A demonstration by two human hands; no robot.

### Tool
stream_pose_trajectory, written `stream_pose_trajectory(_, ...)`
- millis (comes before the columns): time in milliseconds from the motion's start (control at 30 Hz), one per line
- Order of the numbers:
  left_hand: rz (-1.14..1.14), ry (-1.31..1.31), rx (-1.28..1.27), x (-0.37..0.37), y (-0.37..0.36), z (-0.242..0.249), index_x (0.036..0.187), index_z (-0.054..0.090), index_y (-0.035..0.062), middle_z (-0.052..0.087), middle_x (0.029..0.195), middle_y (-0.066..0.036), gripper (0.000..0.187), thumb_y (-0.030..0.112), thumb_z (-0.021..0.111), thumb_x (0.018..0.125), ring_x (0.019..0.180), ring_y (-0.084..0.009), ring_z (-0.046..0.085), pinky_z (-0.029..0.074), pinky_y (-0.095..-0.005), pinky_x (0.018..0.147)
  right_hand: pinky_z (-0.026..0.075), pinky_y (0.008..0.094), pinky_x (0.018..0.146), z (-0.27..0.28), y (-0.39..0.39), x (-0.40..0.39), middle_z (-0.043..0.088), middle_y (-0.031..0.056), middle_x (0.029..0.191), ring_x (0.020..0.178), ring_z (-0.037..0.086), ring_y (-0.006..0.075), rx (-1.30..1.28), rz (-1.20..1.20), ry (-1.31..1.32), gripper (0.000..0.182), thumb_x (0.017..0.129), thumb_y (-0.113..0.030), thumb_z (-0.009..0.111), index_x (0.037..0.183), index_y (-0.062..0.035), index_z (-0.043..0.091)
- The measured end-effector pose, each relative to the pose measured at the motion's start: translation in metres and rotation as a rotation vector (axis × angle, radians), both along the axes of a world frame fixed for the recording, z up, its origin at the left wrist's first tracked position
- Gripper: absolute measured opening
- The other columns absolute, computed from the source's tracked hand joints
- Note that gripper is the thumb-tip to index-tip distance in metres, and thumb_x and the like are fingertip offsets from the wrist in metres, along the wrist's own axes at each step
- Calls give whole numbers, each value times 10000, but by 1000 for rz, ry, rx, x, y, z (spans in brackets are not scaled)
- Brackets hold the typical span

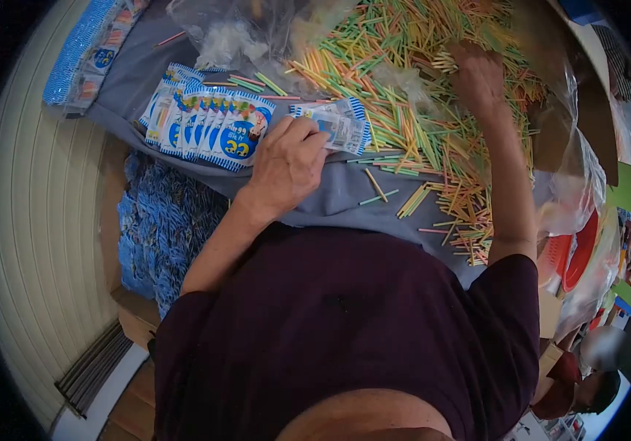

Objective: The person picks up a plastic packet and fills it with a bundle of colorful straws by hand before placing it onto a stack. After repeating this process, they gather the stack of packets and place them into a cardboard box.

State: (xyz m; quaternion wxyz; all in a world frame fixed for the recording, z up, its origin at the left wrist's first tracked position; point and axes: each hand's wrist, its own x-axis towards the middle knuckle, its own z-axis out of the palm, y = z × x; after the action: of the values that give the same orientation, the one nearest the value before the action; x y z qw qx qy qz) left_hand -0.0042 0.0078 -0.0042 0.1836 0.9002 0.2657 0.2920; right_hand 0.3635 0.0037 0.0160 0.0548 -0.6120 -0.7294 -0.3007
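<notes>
My left hand (289,162) is closed on a small clear and blue-striped packet (345,126) at the near side of the cloth-covered table. Left of this hand, a fanned row of blue and white printed packets (216,125) lies overlapping. At the far right my right hand (479,77) reaches into a large heap of thin coloured sticks (396,95), green, yellow, orange and pink. Its fingers are curled round a small bunch of sticks (444,62); the fingertips are partly hidden. A few loose sticks (375,185) lie in front of the heap.
Grey cloth (337,191) covers the table. Crumpled clear plastic (234,44) lies at the back. Strips of filled packets (95,59) sit at the left corner. Below the edge, a carton holds many blue packets (172,228). A red basket (580,250) and another person (576,386) are at right.
</notes>
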Motion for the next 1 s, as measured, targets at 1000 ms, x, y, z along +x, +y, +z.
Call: stream_pose_trajectory(1000, -74, -547, -736, 60, 38, 25, 833, 721, -12, 689, 741, -23, 113, 22, 804, 764, 654, -69, 617, 487, -220, 582, 414, 465, 1001, 60, -10, -79, 641, 124, 796, 1037, 600, 328, -300, 1077, 2119, 585, 1032, -522, 338, 940, -18, 620)
